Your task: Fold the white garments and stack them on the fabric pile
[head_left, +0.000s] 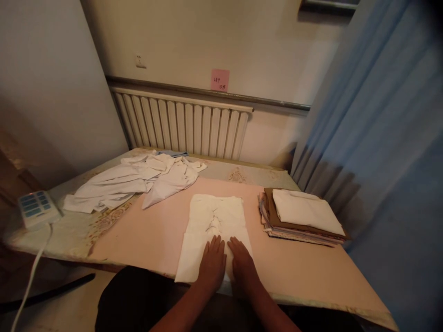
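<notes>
A cream-white cloth [199, 221], folded into a long rectangle, lies on the pink table cover in front of me. Small wrinkles run down the middle of its far half. Resting flat on the near half is my left hand [213, 260], fingers stretched forward. Beside it, a narrow gap away, my right hand [241, 260] also lies flat on the cloth with its fingers extended. Neither hand grips anything. The cloth's near end reaches the front edge of the table.
Rumpled white garments [138, 177] spread over the table's back left. To the right stands a stack of folded cloths [304, 214], white on brown. A power strip [38, 207] with a white cable sits at the left edge. A blue curtain [380, 152] hangs right; a radiator [187, 122] is behind.
</notes>
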Available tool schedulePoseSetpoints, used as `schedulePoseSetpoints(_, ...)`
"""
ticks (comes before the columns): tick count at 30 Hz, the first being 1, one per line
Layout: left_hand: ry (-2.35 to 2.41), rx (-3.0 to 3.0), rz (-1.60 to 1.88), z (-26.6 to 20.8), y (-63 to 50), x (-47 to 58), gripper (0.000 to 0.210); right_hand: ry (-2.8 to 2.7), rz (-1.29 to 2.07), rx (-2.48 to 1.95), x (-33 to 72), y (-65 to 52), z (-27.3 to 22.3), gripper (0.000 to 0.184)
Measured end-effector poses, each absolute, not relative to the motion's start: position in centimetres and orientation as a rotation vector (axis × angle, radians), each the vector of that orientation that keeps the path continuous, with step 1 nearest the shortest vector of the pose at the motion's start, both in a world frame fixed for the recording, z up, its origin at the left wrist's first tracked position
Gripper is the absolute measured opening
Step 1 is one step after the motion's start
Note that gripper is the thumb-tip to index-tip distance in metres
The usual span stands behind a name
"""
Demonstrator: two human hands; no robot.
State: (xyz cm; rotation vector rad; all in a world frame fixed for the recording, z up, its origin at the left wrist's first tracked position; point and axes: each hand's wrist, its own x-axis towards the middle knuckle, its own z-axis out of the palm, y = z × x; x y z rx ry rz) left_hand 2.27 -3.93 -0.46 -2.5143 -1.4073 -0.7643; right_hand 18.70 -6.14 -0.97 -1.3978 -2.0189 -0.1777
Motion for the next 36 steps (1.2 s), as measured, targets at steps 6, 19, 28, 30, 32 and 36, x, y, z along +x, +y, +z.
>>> schedulePoseSetpoints(6,-1.375,-2.491,-0.636,-1.2,-4.1,1.6,0.051,-2.082,-0.26,-1.481,17.3,-6.0,-2.0,0.05)
schedulePoseSetpoints(19,-1.341,-2.471,-0.657,-1.0,-4.2,1.4,0.052,-2.058,-0.32,-1.45,17.1,-6.1,-1.7,0.049)
schedulePoseSetpoints(28,-1.333,-2.445,-0.663,-0.7,-4.3,1.3,0.052,-2.068,-0.325,-1.459,17.3,-5.9,-2.4,0.045)
schedulePoseSetpoints(30,-1.333,-2.446,-0.654,-0.6,-4.3,1.3,0.051,-2.068,-0.326,-1.453,17.3,-5.9,-2.4,0.046)
schedulePoseSetpoints(32,-1.33,-2.454,-0.64,-0.6,-4.3,1.3,0.051,-2.059,-0.336,-1.45,17.3,-5.9,-2.4,0.046)
schedulePoseSetpoints(36,-1.34,-2.451,-0.618,-0.8,-4.2,1.3,0.051,-2.056,-0.327,-1.457,17.2,-6.1,-2.1,0.046)
